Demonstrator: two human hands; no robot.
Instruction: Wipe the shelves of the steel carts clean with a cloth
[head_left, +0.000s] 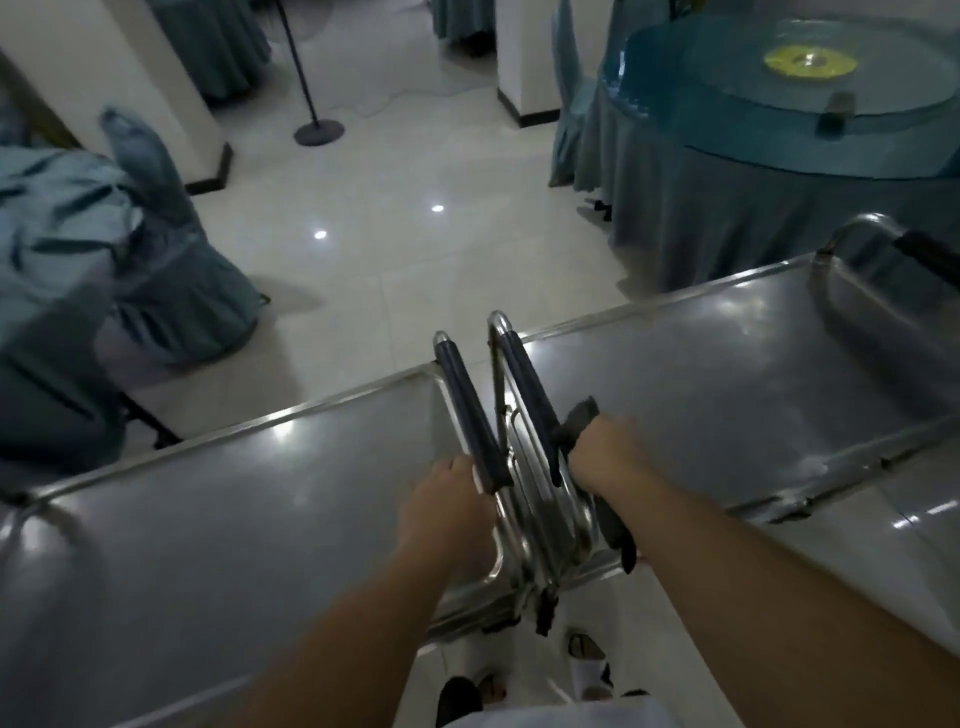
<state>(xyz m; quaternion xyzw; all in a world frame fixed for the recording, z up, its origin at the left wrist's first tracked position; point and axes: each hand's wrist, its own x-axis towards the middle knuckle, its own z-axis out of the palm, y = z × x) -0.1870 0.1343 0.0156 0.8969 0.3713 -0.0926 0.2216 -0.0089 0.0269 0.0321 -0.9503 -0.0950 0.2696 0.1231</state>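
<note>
2 steel carts are set end to end, the left cart (208, 519) and the right cart (727, 395), their padded handles meeting at the centre. The left handle (470, 415) is gripped by the left hand (447, 506), fingers curled round it. The right handle (527, 395) is gripped by the right hand (605, 452), with a dark cloth (576, 418) clamped against the bar. A draped round table (769, 171) is seen beyond the right cart; a covered chair (171, 270) is seen at left on the tiled floor (395, 234).

The floor (395, 218) has glossy pale tiles. A round table (753, 145) in teal cloth stands right, a covered chair (171, 270) left
</note>
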